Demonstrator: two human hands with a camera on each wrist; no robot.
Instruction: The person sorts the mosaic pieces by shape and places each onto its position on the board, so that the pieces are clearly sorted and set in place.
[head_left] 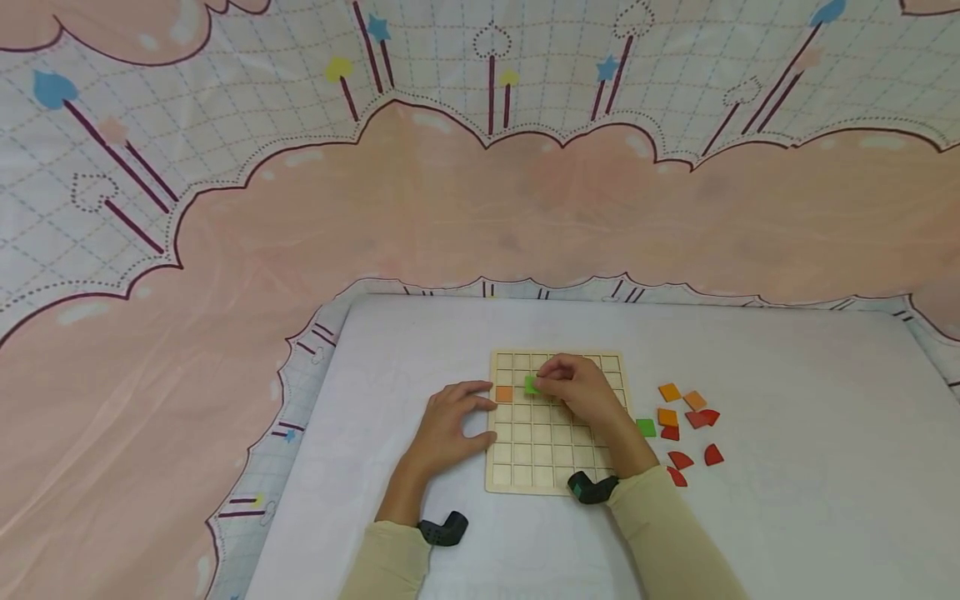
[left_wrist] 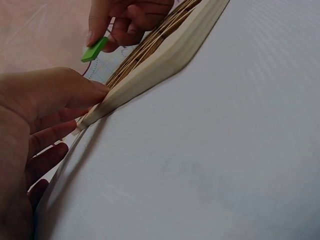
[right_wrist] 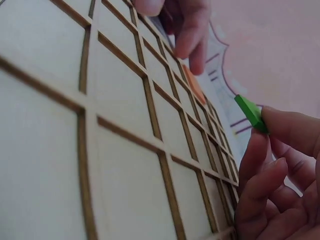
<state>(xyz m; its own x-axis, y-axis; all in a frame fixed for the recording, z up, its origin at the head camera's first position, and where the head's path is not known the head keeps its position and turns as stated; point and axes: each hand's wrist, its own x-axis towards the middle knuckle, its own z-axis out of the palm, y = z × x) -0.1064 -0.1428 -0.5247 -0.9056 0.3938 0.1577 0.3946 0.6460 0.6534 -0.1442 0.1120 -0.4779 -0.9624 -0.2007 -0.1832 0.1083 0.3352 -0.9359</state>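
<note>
A wooden grid board (head_left: 522,476) lies on the white table, its square cells marked off by raised strips. One orange square tile (head_left: 504,394) sits in a cell by the board's left edge. My right hand (head_left: 581,390) pinches a green square tile (right_wrist: 251,113) between thumb and fingers, above the upper part of the board. In the right wrist view the tile is tilted and apart from the strips. My left hand (head_left: 447,425) rests against the board's left edge with fingers spread, its thumb touching the wooden rim (left_wrist: 145,80).
Right of the board lie another green tile (head_left: 645,427), several orange squares (head_left: 670,392) and several red quarter-round pieces (head_left: 680,460). Dark wrist devices (head_left: 444,530) are worn on both wrists. A patterned cloth (head_left: 525,217) hangs behind the table.
</note>
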